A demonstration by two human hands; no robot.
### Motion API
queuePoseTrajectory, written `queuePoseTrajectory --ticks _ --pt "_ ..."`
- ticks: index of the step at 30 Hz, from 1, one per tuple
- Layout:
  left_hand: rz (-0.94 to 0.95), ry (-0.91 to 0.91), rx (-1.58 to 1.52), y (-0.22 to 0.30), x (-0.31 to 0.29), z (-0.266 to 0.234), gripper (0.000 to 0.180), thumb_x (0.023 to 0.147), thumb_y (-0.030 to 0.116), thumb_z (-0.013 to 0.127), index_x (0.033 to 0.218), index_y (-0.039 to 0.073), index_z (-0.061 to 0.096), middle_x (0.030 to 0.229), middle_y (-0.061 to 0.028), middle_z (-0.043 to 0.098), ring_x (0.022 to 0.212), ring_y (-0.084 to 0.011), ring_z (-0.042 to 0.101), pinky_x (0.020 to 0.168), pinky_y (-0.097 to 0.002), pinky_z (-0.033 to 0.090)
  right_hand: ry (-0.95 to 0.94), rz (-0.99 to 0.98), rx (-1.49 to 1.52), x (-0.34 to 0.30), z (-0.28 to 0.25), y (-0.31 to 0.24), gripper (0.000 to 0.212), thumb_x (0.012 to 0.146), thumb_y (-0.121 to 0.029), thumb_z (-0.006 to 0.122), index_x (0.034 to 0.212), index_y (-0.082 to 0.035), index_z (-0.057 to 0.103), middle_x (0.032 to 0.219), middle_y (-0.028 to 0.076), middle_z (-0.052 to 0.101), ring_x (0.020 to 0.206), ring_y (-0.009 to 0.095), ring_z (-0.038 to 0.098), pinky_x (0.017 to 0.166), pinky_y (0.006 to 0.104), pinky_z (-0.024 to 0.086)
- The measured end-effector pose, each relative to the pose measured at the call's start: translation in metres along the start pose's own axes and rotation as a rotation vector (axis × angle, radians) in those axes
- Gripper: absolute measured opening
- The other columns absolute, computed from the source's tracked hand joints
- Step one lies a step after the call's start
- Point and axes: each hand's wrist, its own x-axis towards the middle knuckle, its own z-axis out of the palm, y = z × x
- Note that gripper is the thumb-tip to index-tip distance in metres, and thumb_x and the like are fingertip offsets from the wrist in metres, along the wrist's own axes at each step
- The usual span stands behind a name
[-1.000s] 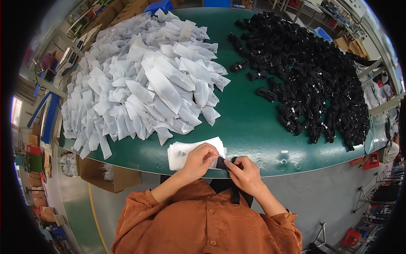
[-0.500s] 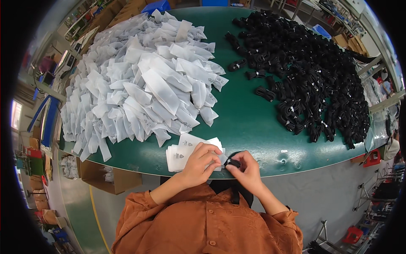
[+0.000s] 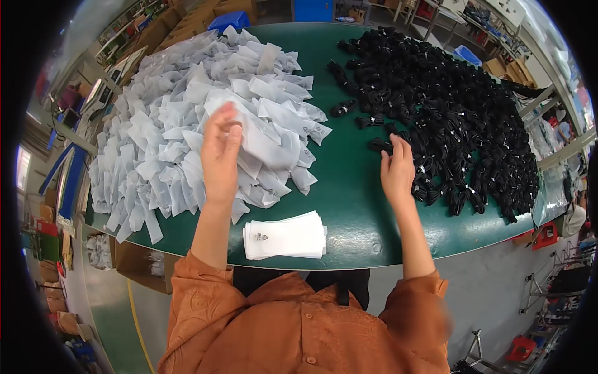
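Left hand (image 3: 219, 149) spread loosely over the white bag pile (image 3: 180, 131), gripping nothing. Right hand (image 3: 397, 168) fingers closing on a black cable bundle (image 3: 381, 145) at the cable heap's (image 3: 455, 112) edge, green tabletop (image 3: 355, 206).

One heap of white pouches (image 3: 187, 131), one heap of black cable bundles (image 3: 448, 118), one neat pouch stack (image 3: 285, 235).

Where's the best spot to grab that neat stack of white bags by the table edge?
Probably the right-hand short end of the stack of white bags, coming from the right. It lies flat on the green table with that end free, so fingers could likely pinch the top bag there.
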Motion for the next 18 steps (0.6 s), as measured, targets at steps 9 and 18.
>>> queuePoseTrajectory --ticks 9,18 --pt "0.092 -0.764 0.436 -0.007 -0.158 0.007 0.028 0.079 0.009 0.078 0.104 0.004 0.066 0.104 -0.0121 0.061 0.097 -0.0316 0.061 0.086 -0.0392 0.05 -0.314 0.074 -0.067 -0.031 0.003 -0.008 0.037 0.084 -0.018 0.076 0.117 -0.009 0.06 0.098 0.014 0.061 0.088 0.037 0.065 0.072 0.0455 0.054" --pt "0.093 -0.713 0.507 -0.018 -0.176 0.013 0.013 0.083 0.007 0.073 0.091 0.005 0.063 0.091 -0.0086 0.06 0.08 -0.0292 0.058 0.073 -0.0389 0.047 -0.396 0.142 0.394 -0.1 -0.073 -0.091 0.035 0.077 -0.007 0.082 0.109 -0.005 0.068 0.088 0.012 0.057 0.074 0.029 0.061 0.063 0.0367 0.052"
